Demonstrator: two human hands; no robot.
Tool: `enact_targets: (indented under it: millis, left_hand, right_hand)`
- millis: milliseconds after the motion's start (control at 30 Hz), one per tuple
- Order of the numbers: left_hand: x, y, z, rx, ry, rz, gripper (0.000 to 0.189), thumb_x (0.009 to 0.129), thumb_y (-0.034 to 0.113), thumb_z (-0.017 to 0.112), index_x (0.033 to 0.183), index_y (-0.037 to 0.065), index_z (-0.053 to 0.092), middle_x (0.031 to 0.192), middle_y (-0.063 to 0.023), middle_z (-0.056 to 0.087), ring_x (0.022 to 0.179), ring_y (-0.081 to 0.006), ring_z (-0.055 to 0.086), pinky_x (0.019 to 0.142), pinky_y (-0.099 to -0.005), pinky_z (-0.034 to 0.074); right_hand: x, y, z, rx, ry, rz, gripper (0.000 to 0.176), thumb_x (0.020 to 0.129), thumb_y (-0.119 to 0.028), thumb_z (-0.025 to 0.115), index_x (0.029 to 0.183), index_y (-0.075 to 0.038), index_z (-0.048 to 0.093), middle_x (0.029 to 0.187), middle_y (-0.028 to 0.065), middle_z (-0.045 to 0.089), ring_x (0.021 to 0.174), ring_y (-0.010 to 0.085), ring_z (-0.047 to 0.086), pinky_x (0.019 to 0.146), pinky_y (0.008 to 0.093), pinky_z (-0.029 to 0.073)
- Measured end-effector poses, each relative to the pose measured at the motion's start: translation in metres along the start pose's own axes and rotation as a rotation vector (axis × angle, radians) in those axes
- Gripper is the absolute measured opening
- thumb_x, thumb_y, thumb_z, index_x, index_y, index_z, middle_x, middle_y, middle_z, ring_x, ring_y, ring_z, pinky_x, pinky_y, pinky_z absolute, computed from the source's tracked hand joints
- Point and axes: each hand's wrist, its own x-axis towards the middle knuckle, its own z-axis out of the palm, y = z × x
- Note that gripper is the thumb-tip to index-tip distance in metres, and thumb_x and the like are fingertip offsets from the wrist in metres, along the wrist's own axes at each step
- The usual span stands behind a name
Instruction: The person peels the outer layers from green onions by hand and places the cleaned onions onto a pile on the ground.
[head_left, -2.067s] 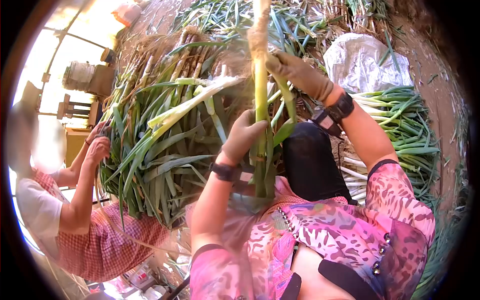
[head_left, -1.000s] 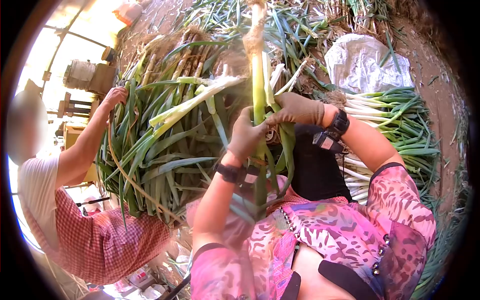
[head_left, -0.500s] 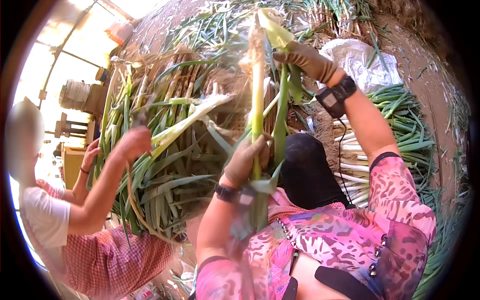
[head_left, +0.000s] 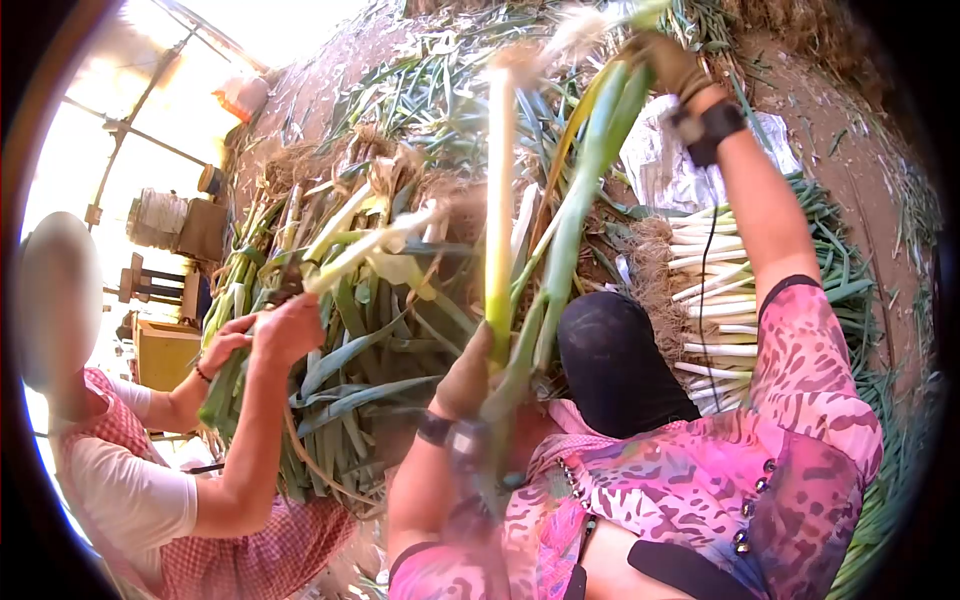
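Observation:
My gloved left hand point(head_left: 468, 375) is wrapped around a leek point(head_left: 498, 200) low on its shaft. The leek stands nearly upright, its pale root end at the top and blurred. At the upper right, my gloved right hand point(head_left: 675, 65) is closed on an outer leaf point(head_left: 595, 140) peeled away from the shaft. This leaf hangs in a long green strip down toward my left hand. Motion smears the right fingers and the pale end of the peel.
A co-worker's hand point(head_left: 285, 330) grips another leek at left, near a heap of leeks point(head_left: 370, 350). Cleaned leeks point(head_left: 715, 300) lie in a row at right, beside a white sack point(head_left: 660, 160). My dark-clad knee point(head_left: 620, 360) sits between. Leaf scraps cover the ground beyond.
My right hand has moved up and to the right, drawing the outer leaf farther from the shaft. My left hand and the leek have shifted slightly left and down. The co-worker's hands have moved too.

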Motion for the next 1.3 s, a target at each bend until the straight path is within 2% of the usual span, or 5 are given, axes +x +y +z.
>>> enact_targets:
  millis: [233, 533, 800, 1100, 1300]
  left_hand:
    - [-0.014, 0.038, 0.004, 0.014, 0.183, 0.434, 0.050, 0.097, 0.060, 0.046, 0.094, 0.012, 0.060, 0.077, -0.0035, 0.061, 0.063, -0.0151, 0.058, 0.057, -0.0276, 0.047]
    - [0.012, 0.150, 0.108, 0.490, -0.310, 0.696, 0.057, 0.099, 0.063, 0.040, 0.089, 0.010, 0.055, 0.059, 0.0045, 0.034, 0.054, -0.0117, 0.032, 0.053, -0.0283, 0.030]
    - [-0.035, 0.203, 0.133, 0.525, -0.117, 1.026, 0.062, 0.098, 0.066, 0.040, 0.108, 0.009, 0.061, 0.065, 0.0031, 0.048, 0.061, -0.0118, 0.047, 0.062, -0.0265, 0.041]
    - [-0.122, 0.229, 0.070, 0.179, -0.722, 0.897, 0.046, 0.097, 0.055, 0.054, 0.080, 0.012, 0.051, 0.061, 0.0076, 0.042, 0.057, -0.0070, 0.043, 0.057, -0.0245, 0.037]
    - [-0.076, 0.192, 0.036, 0.064, -0.699, 0.748, 0.044, 0.099, 0.050, 0.054, 0.099, 0.007, 0.061, 0.067, 0.0054, 0.051, 0.058, -0.0082, 0.046, 0.060, -0.0238, 0.042]
  right_hand:
    - [-0.053, -0.020, -0.103, 0.344, 0.339, -0.255, 0.033, 0.092, -0.044, 0.068, 0.096, -0.012, 0.066, 0.078, -0.0056, 0.060, 0.066, 0.0026, 0.053, 0.063, 0.0184, 0.045]
    - [-0.116, -0.044, 0.078, 0.447, -0.506, -0.350, 0.050, 0.086, -0.013, 0.062, 0.135, -0.006, 0.056, 0.118, 0.0058, 0.064, 0.082, 0.0093, 0.058, 0.071, 0.0246, 0.052]
    - [-0.205, -0.057, 0.169, -0.264, -0.945, -0.410, 0.029, 0.084, -0.026, 0.073, 0.105, -0.007, 0.069, 0.086, 0.0158, 0.070, 0.074, 0.0277, 0.067, 0.071, 0.0378, 0.052]
    - [-0.157, 0.111, 0.028, -1.333, -0.845, -0.023, 0.028, 0.087, -0.027, 0.063, 0.107, -0.010, 0.071, 0.093, 0.0161, 0.072, 0.088, 0.0337, 0.071, 0.079, 0.0444, 0.054]
    - [-0.092, -0.054, 0.028, -0.668, 0.386, -0.844, 0.054, 0.088, -0.003, 0.061, 0.140, -0.006, 0.044, 0.112, 0.0189, 0.064, 0.091, 0.0330, 0.066, 0.082, 0.0407, 0.056]
